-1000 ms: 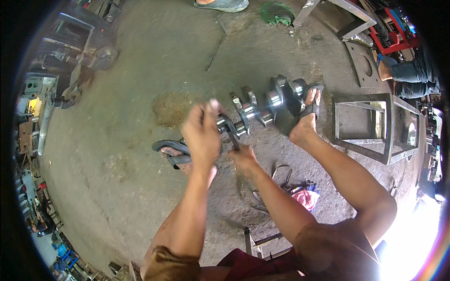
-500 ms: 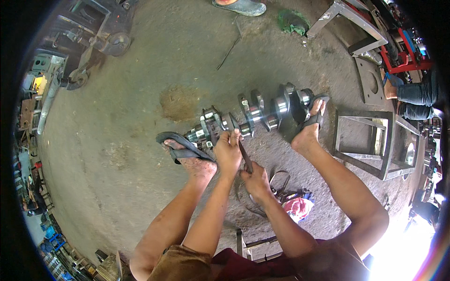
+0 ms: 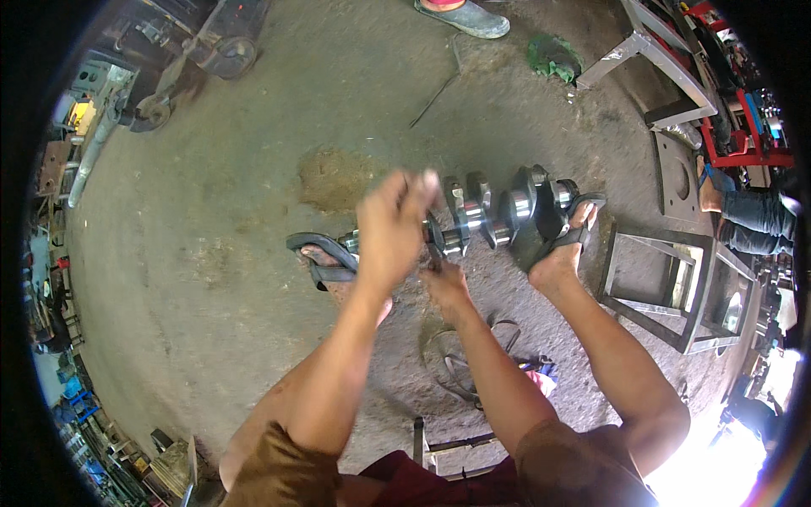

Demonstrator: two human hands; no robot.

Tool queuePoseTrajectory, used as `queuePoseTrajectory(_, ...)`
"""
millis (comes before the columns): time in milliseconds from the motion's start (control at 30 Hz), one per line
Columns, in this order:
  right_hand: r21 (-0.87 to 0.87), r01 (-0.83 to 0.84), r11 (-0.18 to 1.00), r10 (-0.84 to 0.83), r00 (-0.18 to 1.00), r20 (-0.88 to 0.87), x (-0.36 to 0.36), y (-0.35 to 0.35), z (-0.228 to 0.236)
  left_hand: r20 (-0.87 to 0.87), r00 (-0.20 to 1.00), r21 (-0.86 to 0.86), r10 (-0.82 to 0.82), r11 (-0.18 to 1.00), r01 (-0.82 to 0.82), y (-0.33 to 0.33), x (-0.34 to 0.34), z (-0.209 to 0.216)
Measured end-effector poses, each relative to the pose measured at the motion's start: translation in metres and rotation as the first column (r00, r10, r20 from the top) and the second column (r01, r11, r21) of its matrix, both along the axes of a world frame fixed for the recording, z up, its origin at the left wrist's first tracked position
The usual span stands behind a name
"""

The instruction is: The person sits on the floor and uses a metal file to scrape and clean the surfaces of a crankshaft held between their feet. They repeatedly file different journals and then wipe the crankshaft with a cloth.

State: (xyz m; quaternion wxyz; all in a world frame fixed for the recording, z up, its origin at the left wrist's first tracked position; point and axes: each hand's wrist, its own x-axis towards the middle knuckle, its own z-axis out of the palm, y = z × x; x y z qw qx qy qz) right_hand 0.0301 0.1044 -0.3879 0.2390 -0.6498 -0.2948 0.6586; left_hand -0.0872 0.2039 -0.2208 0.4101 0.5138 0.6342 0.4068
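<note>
A shiny steel crankshaft point(image 3: 517, 204) lies across the floor between my feet, its two ends beside my sandals. My left hand point(image 3: 394, 224), slightly blurred, is raised over its left part and covers several of its webs. The fingers of that hand are curled closed, and whatever they grip is hidden. Lower and to the right, my right hand point(image 3: 443, 283) is closed at the near side of the crankshaft. A dark strip point(image 3: 434, 255) runs from its fingers up to the middle of the crankshaft.
Strap loops point(image 3: 460, 372) and a pink cloth point(image 3: 542, 382) lie near my right forearm. A metal stool frame point(image 3: 694, 291) stands at right, below another person's legs point(image 3: 754, 196). A wheeled machine point(image 3: 230, 56) is at upper left; someone's shoe point(image 3: 473, 19) is at the top.
My left hand has risen from the near side to over the crankshaft. My right hand has moved up toward the crankshaft, and the strip that showed between the hands is now mostly hidden.
</note>
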Motion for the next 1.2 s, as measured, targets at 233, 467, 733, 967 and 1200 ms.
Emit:
queuePoseTrajectory(233,-0.123,0.43,0.895,-0.444,0.827,-0.344,0.001,-0.031,-0.003,-0.068,0.995,-0.335,0.077,0.937,-0.096,-0.108,0.044,-0.027)
queuePoseTrajectory(467,0.168,-0.23,0.959,0.147,0.905,0.399,0.018,-0.053,0.079,0.019,0.977,-0.248,0.212,0.948,-0.201,-0.076,0.039,-0.094)
queuePoseTrajectory(733,0.08,-0.285,0.955,0.232,0.889,0.395,0.033,-0.11,0.105,0.228,0.962,-0.309,0.154,0.948,-0.079,0.027,-0.002,-0.101)
queuePoseTrajectory(967,0.055,0.067,0.996,-0.063,0.996,-0.057,-0.009,-0.006,-0.01,0.019,0.99,-0.133,0.143,0.981,-0.139,-0.048,0.005,0.012)
queuePoseTrajectory(1200,-0.138,0.329,0.934,-0.356,0.885,-0.299,0.011,-0.027,0.003,-0.031,0.975,-0.269,0.218,0.938,-0.218,-0.118,0.038,-0.02)
